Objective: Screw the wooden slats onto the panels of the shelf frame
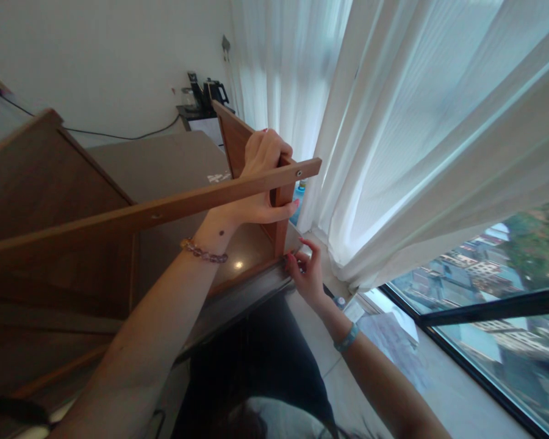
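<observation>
A partly built wooden piece of furniture stands on the table (165, 155). My left hand (261, 149) is wrapped round the edge of its right wooden side panel (232, 131), with the thumb against the front edge. A long wooden bar (210, 196) crosses in front of that wrist and hides part of the hand. Near its right end the bar has a small round metal fitting (299, 174). My right hand (307, 274) is at the panel's lower corner by the table edge, fingers curled in a pinch. What they hold is too small to make out.
A wooden left panel (64, 177) rises at the left. A black kettle (214, 91) stands on a small cabinet at the back. White curtains (370, 134) and a window (498, 274) are on the right. Papers (393, 341) lie below the window. A black cable (123, 137) runs along the wall.
</observation>
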The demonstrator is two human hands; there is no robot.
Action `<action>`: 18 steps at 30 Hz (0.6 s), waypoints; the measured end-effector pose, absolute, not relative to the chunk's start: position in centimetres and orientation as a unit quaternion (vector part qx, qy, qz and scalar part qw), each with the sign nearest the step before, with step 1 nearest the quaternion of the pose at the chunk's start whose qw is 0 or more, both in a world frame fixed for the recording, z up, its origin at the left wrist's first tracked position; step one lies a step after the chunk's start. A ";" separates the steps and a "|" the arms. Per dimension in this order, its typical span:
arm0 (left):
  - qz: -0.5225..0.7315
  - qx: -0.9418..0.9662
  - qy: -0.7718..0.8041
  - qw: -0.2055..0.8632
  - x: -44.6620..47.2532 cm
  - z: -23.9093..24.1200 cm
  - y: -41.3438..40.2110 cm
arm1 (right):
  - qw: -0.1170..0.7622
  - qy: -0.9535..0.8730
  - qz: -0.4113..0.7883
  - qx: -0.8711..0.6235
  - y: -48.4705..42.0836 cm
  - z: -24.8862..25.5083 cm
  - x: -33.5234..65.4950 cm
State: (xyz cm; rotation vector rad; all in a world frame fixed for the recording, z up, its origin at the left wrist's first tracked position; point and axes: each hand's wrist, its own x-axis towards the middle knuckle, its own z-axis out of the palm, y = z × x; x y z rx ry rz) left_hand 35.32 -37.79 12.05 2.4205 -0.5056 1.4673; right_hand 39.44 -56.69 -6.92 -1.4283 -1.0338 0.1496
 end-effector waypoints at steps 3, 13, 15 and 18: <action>0.503 0.836 -0.180 0.127 35.2 12.2 -37.9 | 0.679 -0.398 0.140 -0.601 -56.6 -7.4 39.0; 0.510 0.832 -0.178 0.127 35.5 12.1 -37.8 | 0.407 -0.533 -0.265 -0.693 -58.2 -6.8 42.6; 0.510 0.832 -0.177 0.128 35.4 12.1 -37.8 | 0.359 -0.561 -0.266 -0.697 -58.6 -6.6 42.8; 0.509 0.831 -0.181 0.129 35.4 12.2 -37.8 | 0.312 -0.596 -0.256 -0.694 -58.7 -6.6 42.5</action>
